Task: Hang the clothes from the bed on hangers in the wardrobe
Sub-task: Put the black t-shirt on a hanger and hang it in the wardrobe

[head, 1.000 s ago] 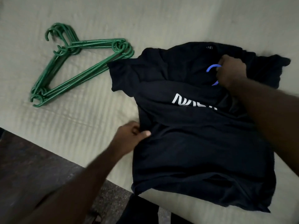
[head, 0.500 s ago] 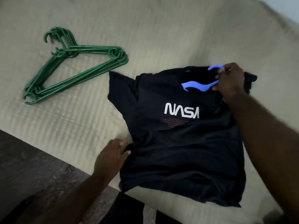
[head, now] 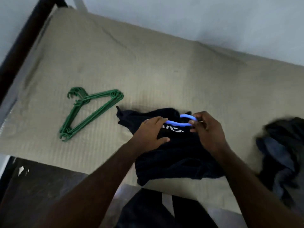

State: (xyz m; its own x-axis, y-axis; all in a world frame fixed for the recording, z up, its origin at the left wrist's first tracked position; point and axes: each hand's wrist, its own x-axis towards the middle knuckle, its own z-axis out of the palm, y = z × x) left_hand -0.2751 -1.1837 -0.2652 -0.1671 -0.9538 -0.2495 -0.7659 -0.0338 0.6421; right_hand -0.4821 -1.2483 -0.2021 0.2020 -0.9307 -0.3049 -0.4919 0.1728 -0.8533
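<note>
Right hand: the right hand (head: 207, 129) pinched the neck of the blue hanger (head: 177, 123), just below its hook, between thumb and fingertips.
Left hand: the left hand (head: 151, 132) was arched over the shirt (head: 172, 158), fingertips touching the hanger's 9 o'clock end and thumb pressed on the cloth. Could not tell whether it pinched any cloth.
Hanger: lay across the top of the shirt, one arm bare and the other hidden by the right hand.
Shirt: black, bunched on the near edge of the bed (head: 164, 71), white print mostly covered.
Change: half a second before, the left hand sat at the shirt's hem at 7 o'clock and the shirt lay flatter with its print readable. The hand had since come up to the hanger, so both hands met at the collar.
Meaning: judged as the step of working the hanger's arms into the neck opening. The shirt was not yet on the hanger, and nothing was ready to carry.
Green hangers: a stack of green hangers (head: 92, 112) at 10 o'clock of the shirt, apart from it, untouched.
Pile: a dark pile (head: 283, 153) of clothes at 3 o'clock, blurred, waiting.
Containers: wardrobe not in view, so its contents were unknown.
Surround: wall (head: 197, 17) at 12 o'clock, floor (head: 32, 186) at 7 o'clock.
</note>
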